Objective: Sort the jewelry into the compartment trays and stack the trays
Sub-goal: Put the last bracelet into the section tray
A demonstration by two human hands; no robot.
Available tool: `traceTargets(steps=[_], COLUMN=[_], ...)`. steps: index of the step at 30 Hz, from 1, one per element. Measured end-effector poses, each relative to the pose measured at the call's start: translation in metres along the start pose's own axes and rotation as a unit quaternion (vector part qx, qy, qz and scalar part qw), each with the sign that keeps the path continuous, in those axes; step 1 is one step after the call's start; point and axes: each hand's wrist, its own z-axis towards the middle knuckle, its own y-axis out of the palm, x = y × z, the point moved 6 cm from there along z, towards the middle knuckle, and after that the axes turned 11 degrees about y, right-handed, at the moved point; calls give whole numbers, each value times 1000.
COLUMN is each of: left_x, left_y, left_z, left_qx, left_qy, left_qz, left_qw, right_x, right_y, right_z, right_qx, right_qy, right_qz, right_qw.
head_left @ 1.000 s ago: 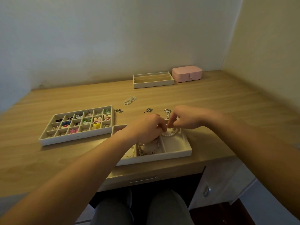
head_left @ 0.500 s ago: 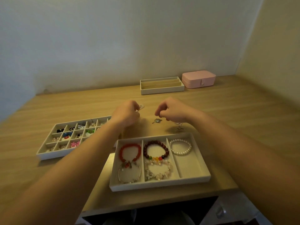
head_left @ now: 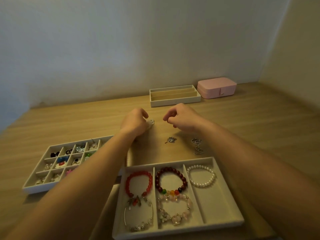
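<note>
Past tray [head_left: 173,163] edge, L hand [head_left: 133,122] grips pale bracelet [head_left: 151,122] — R hand [head_left: 181,118] curled, hold unclear

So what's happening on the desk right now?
A person is sorting jewelry. Their left hand grips a pale beaded piece on the desk; the right hand is curled beside it, and whether it pinches anything is unclear. The near tray holds five bracelets. Two silver pieces lie loose beyond it. No trays are stacked yet.

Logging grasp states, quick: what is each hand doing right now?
Left hand: fingers curled on a pale beaded jewelry piece.
Right hand: fingers curled; whether it pinches anything cannot be told.
</note>
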Motion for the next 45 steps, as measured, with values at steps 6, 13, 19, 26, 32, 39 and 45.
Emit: traceTargets(steps=[6, 13, 19, 26, 32, 39, 45], left_x=[44, 103, 121, 135, 139, 137, 131], left_y=[-30, -57, -71, -75, -66, -42, -36], left_z=[-19, -62, -88, -114, -132, -148, -151], left_qx=[20, -12, -15, -23, -60, -106, -142], left_qy=[92, 175, 179, 166, 174, 141, 112], left_qz=[-177, -253, -298, -327, -333, -398, -441], left_qw=[980, 951, 938, 930, 925, 900, 879], right_x=[-9, -23, -29, -25, -23, -28, -28], right_y=[-12, -26, -47, -62, -71, -74, -74], right_z=[-12, -51, -88, -119, -141, -153, -149], right_qx=[11, -73, -135, -127, -138, -131, -79], right_qy=[-11, 1, 3, 10, 31, -6, -46], right_qz=[49, 149, 198, 295, 371, 378, 235], right_qw=[999, 986, 971, 947, 918, 916, 968])
